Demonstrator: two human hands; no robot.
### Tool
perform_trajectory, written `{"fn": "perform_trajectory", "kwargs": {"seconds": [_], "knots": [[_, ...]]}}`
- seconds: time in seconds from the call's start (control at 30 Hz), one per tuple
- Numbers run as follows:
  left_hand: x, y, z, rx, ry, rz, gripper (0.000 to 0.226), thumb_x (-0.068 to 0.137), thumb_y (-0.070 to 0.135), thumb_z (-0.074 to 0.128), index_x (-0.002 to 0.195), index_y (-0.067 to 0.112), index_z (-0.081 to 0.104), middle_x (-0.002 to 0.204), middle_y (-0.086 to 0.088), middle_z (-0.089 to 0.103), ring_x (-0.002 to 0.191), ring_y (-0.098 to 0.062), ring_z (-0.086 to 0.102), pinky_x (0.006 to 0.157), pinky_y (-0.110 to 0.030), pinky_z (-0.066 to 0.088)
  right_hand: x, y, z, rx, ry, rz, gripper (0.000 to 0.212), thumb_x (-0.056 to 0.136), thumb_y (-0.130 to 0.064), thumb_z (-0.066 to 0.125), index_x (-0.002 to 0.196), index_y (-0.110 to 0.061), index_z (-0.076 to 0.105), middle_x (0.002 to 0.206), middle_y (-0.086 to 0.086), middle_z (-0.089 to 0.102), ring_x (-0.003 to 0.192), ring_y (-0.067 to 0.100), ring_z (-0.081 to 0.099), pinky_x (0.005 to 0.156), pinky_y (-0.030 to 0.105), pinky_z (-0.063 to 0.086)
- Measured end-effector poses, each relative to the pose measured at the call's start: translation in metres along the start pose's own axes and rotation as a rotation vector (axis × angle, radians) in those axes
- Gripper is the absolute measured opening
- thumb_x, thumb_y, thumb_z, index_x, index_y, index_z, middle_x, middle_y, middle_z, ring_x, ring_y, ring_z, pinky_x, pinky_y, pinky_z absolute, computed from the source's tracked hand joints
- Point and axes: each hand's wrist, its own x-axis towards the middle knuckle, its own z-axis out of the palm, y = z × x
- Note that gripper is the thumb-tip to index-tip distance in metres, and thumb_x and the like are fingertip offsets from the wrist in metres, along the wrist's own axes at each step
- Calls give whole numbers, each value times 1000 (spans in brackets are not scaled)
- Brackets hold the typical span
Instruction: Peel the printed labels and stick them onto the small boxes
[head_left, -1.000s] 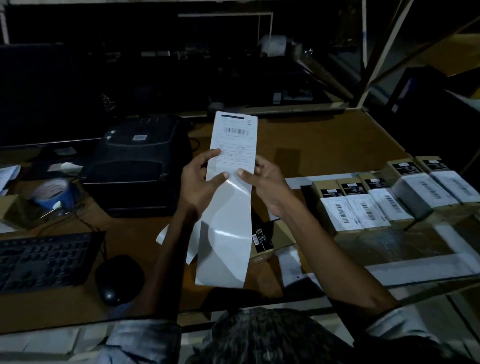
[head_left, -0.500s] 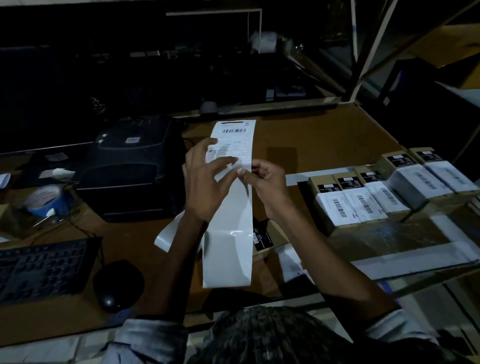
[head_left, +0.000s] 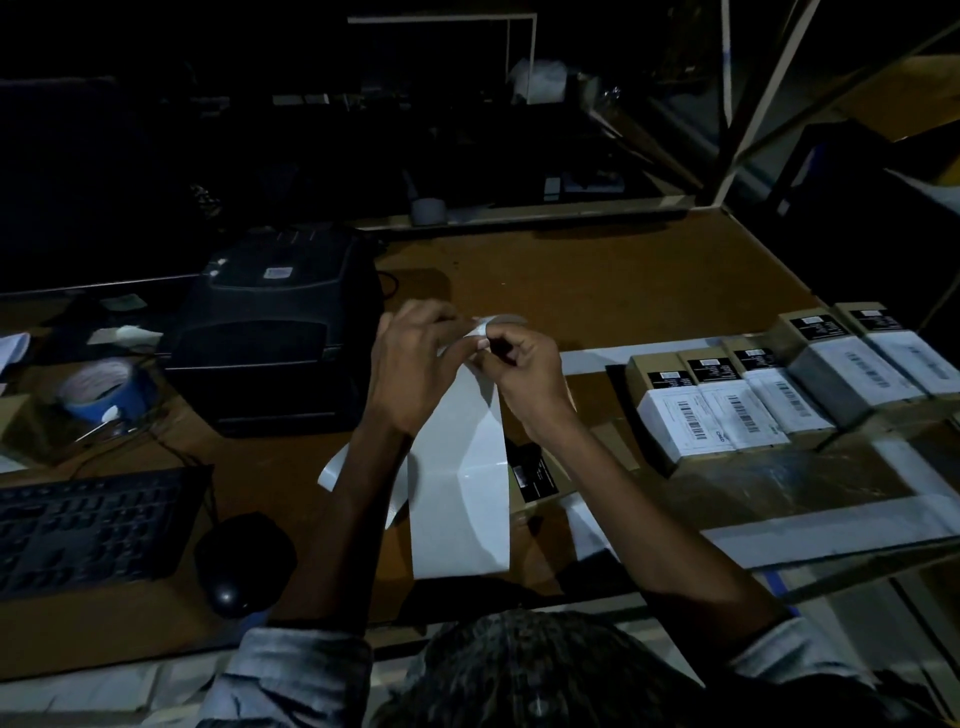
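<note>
Above the desk, both hands' fingers (head_left: 480, 340) pinch seemingly the label strip's (head_left: 460, 499) top, hanging lengthwise.

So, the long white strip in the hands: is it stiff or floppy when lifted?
Probably floppy: the white strip hangs limp and creased below both hands. Likely light, since the left hand and right hand hold it by fingertips. Its glossy sheen suggests a slippery surface.

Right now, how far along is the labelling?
Done: five boxes on the right already carry barcode labels. In hand: both hands, left and right, pinch the top of the liner strip, working at a label. Left: an unlabelled box lies behind the strip.
</note>
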Motion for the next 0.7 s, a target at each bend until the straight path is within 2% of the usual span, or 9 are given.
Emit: {"fn": "perform_trajectory", "kwargs": {"seconds": [0.1,0.2,0.3,0.4,0.53,0.63,0.7], "knots": [[0,-2,-3,49,2,37,16,89,27,69,95,16,79,98,-2,70,95,-25,61,78,-40,40,0,1,4,-8,-1,3,18,89,5,69,102,-7,74,95,-1,74,91,4,69,83,21,57],[0,-7,-5,47,-22,30,18,91,26,65,96,15,79,100,-3,70,95,-25,61,78,-40,40,2,3,8,-26,-6,-1,19,89,4,70,101,-11,74,95,-6,73,91,3,69,84,22,56],[2,-13,-6,35,-48,26,18,94,26,63,97,16,78,99,-1,70,93,-24,62,75,-39,41,3,9,12,-32,7,4,18,89,1,72,103,-10,74,99,-1,75,98,12,70,88,31,58],[5,-16,-8,7,-46,-15,22,96,29,61,94,14,77,95,-1,69,89,-23,61,74,-41,44,5,13,16,-40,-15,28,16,91,-5,72,105,-13,75,99,3,75,98,24,70,86,46,59],[12,-19,-13,-14,34,-107,24,99,29,59,90,12,73,90,-4,69,84,-24,60,73,-44,49,8,13,19,-37,7,110,26,91,-7,73,103,-30,72,100,-3,76,95,18,72,86,46,60],[18,-18,-21,-42,129,-181,25,99,28,58,90,9,73,90,-6,69,85,-24,62,75,-45,51,11,16,20,-68,30,163,24,92,-10,72,95,-34,70,96,-8,76,93,11,72,85,42,61],[21,-17,-27,-53,182,-210,26,99,29,57,90,10,72,90,-6,69,84,-23,62,76,-45,51,13,24,20,-123,53,209,14,92,-16,73,91,-30,71,96,-7,75,94,10,70,86,41,61]]}}
